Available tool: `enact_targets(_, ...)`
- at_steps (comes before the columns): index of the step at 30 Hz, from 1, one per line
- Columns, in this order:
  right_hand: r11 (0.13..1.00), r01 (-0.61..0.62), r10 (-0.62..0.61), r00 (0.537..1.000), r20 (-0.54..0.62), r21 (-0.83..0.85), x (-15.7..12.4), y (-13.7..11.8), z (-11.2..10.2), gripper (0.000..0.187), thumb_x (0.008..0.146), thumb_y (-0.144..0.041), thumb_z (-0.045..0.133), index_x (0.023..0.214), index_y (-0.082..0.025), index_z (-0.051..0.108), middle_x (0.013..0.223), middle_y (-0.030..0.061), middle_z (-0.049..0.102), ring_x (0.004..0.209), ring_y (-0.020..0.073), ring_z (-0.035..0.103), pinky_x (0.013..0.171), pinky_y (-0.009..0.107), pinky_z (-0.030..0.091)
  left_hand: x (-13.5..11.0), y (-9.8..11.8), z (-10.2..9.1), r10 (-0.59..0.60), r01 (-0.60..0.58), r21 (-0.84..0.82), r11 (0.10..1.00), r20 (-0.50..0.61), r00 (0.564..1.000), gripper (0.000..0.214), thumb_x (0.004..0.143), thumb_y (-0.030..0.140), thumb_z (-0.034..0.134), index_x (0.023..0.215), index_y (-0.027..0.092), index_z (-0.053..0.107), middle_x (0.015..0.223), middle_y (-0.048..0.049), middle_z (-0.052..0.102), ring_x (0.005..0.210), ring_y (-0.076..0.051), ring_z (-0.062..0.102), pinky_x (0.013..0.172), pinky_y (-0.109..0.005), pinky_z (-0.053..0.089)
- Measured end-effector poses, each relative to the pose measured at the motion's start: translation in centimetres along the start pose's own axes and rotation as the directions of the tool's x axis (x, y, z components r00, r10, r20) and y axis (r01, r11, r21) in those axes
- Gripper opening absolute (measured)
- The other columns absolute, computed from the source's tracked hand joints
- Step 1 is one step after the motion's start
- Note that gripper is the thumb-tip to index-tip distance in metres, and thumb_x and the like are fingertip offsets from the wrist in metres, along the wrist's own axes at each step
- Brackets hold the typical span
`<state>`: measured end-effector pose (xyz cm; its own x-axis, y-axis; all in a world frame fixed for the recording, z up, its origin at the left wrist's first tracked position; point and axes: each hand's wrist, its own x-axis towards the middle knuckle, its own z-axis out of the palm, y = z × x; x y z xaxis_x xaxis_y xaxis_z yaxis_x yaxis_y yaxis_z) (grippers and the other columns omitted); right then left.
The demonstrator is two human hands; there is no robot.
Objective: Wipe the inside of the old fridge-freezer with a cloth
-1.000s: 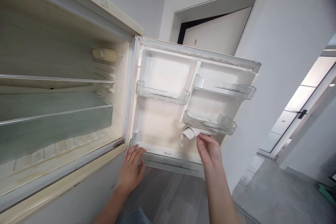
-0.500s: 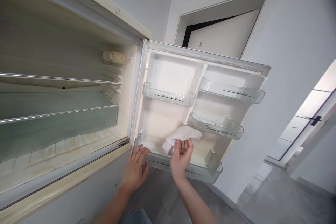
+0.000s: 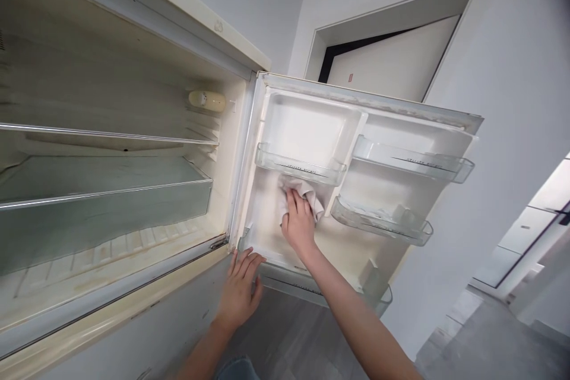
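My right hand presses a crumpled white cloth against the inner panel of the open fridge door, just under the upper left door shelf. Its fingers are bent over the cloth, which bunches out on both sides. Lower down, my left hand rests with its fingers stretched out at the left end of the bottom door shelf, by the hinge side. Nothing shows in that hand.
Left of the door is the fridge compartment with a glass shelf, a greenish drawer and a lamp cover. Two more clear door shelves, an upper right one and a middle right one, jut from the door. A doorway stands behind.
My right hand has moved up with the cloth, from above the bottom shelf to the panel under the upper left shelf. My left hand stays at the bottom shelf. The view has shifted slightly left.
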<state>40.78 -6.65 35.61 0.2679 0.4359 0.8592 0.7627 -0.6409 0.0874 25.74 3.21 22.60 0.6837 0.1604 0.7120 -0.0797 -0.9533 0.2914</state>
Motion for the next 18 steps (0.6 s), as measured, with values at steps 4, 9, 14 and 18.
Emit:
enact_targets(4, 1.0, -0.024, 0.023, 0.998, 0.054, 0.015, -1.3, -0.3, -0.6, 0.053, 0.082, -0.014, 0.041, 0.133, -0.013, 0.053, 0.128, 0.0134, 0.056, 0.111, 0.0298, 0.047, 0.096, 0.044, 0.041, 0.0, 0.1, -0.1, 0.001, -0.001, -0.004, 1.0, 0.017, 1.0, 0.044, 0.085, 0.013, 0.039, 0.126, 0.028, 0.043, 0.122, -0.0033, 0.064, 0.134, -0.023, 0.044, 0.117, -0.062, 0.03)
enact_targets(9, 0.996, -0.079, 0.079, 0.997, -0.001, 0.033, 0.3, -0.7, -1.7, 0.046, 0.089, -0.026, 0.041, 0.131, -0.015, 0.056, 0.133, 0.0125, 0.053, 0.116, 0.0315, 0.042, 0.099, 0.048, 0.035, 0.1, 0.2, -0.1, 0.01, -0.01, -0.004, 1.0, -0.001, 1.0, 0.044, 0.084, 0.011, 0.04, 0.125, 0.025, 0.044, 0.12, -0.0049, 0.064, 0.133, -0.024, 0.045, 0.116, -0.062, 0.03)
enact_targets(14, 0.997, -0.027, 0.025, 0.999, 0.024, 0.069, 2.4, -0.8, -2.7, 0.047, 0.091, -0.04, 0.045, 0.128, -0.015, 0.058, 0.135, 0.0147, 0.048, 0.123, 0.0356, 0.035, 0.101, 0.052, 0.032, 0.1, 0.3, -0.2, 0.005, -0.005, 0.002, 1.0, 0.003, 1.0, 0.044, 0.084, 0.012, 0.041, 0.125, 0.026, 0.044, 0.12, -0.0036, 0.065, 0.133, -0.023, 0.045, 0.116, -0.061, 0.032)
enact_targets(18, 1.0, -0.019, 0.018, 0.999, -0.048, -0.007, 3.1, 0.6, -1.7, 0.035, 0.091, -0.028, 0.045, 0.12, -0.02, 0.064, 0.125, 0.0133, 0.053, 0.119, 0.0332, 0.039, 0.101, 0.053, 0.031, 0.0, 0.3, -0.2, -0.004, 0.004, -0.008, 1.0, 0.013, 1.0, 0.042, 0.085, 0.013, 0.039, 0.125, 0.026, 0.042, 0.121, -0.0052, 0.063, 0.133, -0.024, 0.045, 0.116, -0.064, 0.03)
